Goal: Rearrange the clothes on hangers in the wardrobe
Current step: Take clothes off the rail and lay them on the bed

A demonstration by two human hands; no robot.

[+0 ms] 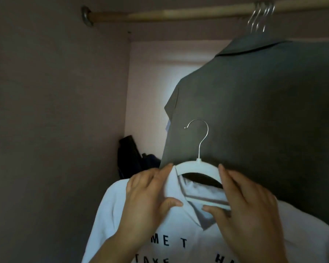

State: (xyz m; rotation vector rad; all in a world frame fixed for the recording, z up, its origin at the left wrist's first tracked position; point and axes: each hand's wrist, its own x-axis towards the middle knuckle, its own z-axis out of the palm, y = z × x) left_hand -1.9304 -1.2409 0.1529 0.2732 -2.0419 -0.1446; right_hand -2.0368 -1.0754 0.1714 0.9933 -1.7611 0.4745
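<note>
Inside a dim wardrobe with smooth, matt, pinkish-brown walls: a side wall (55, 111) on the left and a paler, lit back wall (150, 82). A round wooden rod (179, 15) runs across the top, set in a metal bracket (86, 16) at its left end. At the rod's right end several thin wire hooks (260, 18) hang close together, and below them hangs a grey collared shirt (264, 111) of plain cloth. In front of it, well below the rod, a white T-shirt (112, 215) with dark block letters sits on a curved white hanger (198, 165) with a slim metal hook. The left hand (150, 194) pinches the T-shirt's collar between thumb and fingers. The right hand (249, 202) pinches the hanger's right arm and collar likewise. Dark clothes (129, 156) lie bunched in the back corner.
</note>
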